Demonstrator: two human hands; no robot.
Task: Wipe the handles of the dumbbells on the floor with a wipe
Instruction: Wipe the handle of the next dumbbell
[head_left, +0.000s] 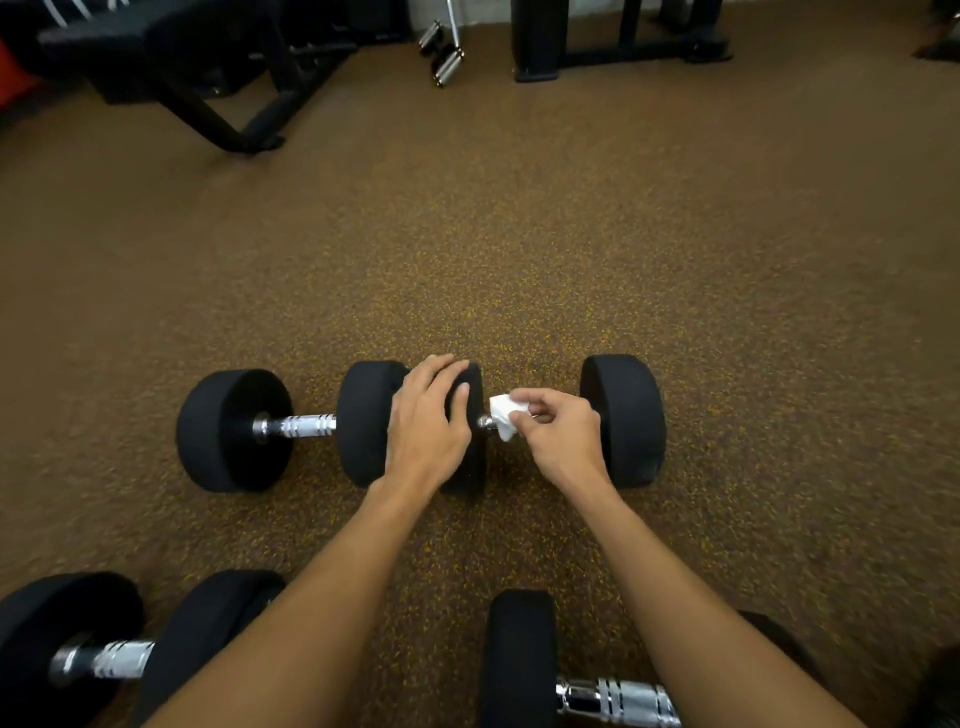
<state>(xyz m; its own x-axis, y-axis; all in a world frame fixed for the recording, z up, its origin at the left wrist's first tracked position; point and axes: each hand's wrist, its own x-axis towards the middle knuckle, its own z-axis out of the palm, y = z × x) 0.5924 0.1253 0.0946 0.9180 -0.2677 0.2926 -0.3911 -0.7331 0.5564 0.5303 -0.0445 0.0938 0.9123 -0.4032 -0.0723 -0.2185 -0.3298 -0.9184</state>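
Two black dumbbells lie end to end on the floor. The left dumbbell (234, 430) shows its bare chrome handle (306, 425). On the right dumbbell (626, 418), my left hand (428, 423) rests with straight fingers over the left weight. My right hand (558, 434) pinches a folded white wipe (503, 413) against that dumbbell's chrome handle, which is mostly hidden by the hand. Two more dumbbells lie nearest me, one at bottom left (93, 660) and one at bottom right (519, 660), partly covered by my forearms.
Brown speckled rubber floor (519, 234) stretches ahead. A black bench frame (223, 78) stands at the far left. Chrome bar ends (441, 52) lie at the far middle, and a black machine base (597, 47) stands at the far right.
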